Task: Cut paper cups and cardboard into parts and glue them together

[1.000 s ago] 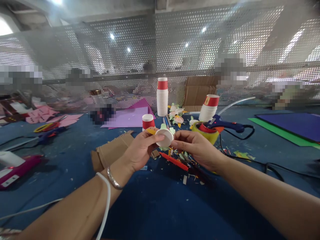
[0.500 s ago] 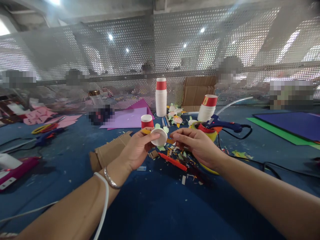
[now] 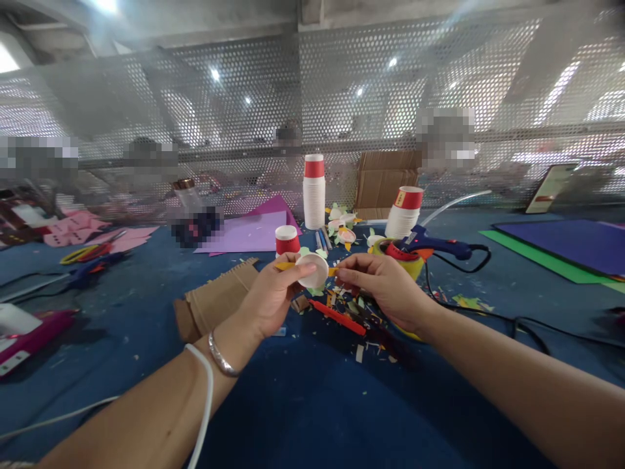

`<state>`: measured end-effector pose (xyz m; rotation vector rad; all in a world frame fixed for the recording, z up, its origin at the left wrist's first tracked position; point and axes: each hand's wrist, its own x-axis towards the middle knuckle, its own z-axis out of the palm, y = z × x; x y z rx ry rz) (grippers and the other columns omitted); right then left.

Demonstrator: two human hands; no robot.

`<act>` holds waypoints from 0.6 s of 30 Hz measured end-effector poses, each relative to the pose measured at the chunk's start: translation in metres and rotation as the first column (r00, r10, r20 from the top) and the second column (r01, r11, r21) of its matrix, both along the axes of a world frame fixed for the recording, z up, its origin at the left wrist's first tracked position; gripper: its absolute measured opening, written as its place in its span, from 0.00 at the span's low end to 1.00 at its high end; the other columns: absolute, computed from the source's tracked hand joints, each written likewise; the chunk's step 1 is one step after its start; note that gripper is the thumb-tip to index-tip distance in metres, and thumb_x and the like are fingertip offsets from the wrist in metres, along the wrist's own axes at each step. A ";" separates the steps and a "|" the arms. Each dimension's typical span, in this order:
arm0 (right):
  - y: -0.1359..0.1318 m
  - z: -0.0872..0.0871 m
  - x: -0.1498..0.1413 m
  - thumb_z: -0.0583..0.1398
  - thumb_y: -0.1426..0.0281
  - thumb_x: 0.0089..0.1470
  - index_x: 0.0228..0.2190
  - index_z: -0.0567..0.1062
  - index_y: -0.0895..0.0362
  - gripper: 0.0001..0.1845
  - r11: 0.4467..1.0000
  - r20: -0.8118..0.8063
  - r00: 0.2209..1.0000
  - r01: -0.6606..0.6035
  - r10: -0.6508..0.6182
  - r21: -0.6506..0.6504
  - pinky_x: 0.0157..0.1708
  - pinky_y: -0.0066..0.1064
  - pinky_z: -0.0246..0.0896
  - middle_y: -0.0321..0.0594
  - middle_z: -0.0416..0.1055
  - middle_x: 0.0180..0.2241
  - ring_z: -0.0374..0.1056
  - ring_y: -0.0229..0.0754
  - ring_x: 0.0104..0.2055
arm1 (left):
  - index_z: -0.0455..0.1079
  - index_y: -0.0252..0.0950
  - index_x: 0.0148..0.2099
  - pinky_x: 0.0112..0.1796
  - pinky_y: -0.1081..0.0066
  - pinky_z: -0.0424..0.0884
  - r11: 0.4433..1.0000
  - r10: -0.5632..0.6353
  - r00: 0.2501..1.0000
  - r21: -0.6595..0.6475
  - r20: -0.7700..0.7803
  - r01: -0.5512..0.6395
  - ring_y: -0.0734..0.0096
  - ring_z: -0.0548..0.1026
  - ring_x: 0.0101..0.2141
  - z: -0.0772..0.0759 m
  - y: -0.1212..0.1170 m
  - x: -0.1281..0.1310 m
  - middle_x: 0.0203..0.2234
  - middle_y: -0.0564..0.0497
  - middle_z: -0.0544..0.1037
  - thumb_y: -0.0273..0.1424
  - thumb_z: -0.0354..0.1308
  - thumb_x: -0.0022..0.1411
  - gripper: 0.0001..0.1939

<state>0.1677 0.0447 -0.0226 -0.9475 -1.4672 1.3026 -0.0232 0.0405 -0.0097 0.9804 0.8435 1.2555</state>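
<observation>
My left hand (image 3: 271, 298) is closed around a small white paper cup (image 3: 313, 268) with green and yellow paper petals stuck round it, its white bottom facing me. My right hand (image 3: 385, 286) is just right of the cup, fingers curled and pinched at an orange paper strip (image 3: 333, 271) on the cup's right side. Both hands hover above a litter of paper scraps (image 3: 361, 319) and a red pen (image 3: 339, 316) on the blue table (image 3: 312, 391).
A blue glue gun (image 3: 437, 245) rests on a yellow tape roll (image 3: 413, 264), its black cord trailing right. Stacks of red-and-white cups (image 3: 313, 192) (image 3: 404, 213), a single cup (image 3: 287, 240), finished paper flowers (image 3: 344, 225), purple paper (image 3: 249, 231), torn cardboard (image 3: 215, 299) and a perforated metal screen (image 3: 244, 117) lie behind.
The cup has tilted and sunk slightly in my left hand. My right hand's fingers have closed from the cup's rim onto the orange strip at its side.
</observation>
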 end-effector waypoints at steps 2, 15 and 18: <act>0.001 0.000 0.000 0.68 0.60 0.49 0.26 0.76 0.55 0.12 1.000 -0.005 1.000 0.023 -0.023 0.001 0.31 0.33 0.54 0.35 0.71 0.26 0.60 0.35 0.27 | 0.72 0.34 0.32 0.36 0.70 0.64 1.000 0.011 0.999 0.006 -0.039 -0.011 0.71 0.71 0.32 0.001 0.002 -0.004 0.30 0.52 0.77 0.28 0.72 0.47 0.12; 0.003 -0.002 0.001 0.66 0.60 0.51 0.27 0.76 0.54 0.11 0.997 0.053 0.998 0.041 -0.044 0.058 0.30 0.35 0.53 0.36 0.70 0.26 0.59 0.37 0.28 | 0.67 0.38 0.42 0.39 0.69 0.65 0.998 0.036 0.985 0.059 -0.166 -0.026 0.70 0.74 0.35 -0.001 0.005 -0.014 0.31 0.54 0.77 0.26 0.73 0.46 0.23; 0.003 -0.001 0.002 0.65 0.57 0.53 0.30 0.77 0.54 0.13 0.993 0.067 0.994 0.081 -0.086 0.083 0.29 0.34 0.52 0.36 0.70 0.28 0.59 0.37 0.28 | 0.66 0.38 0.43 0.42 0.68 0.66 0.993 0.046 0.976 0.117 -0.211 -0.021 0.69 0.74 0.36 0.000 0.003 -0.012 0.33 0.54 0.76 0.26 0.74 0.45 0.24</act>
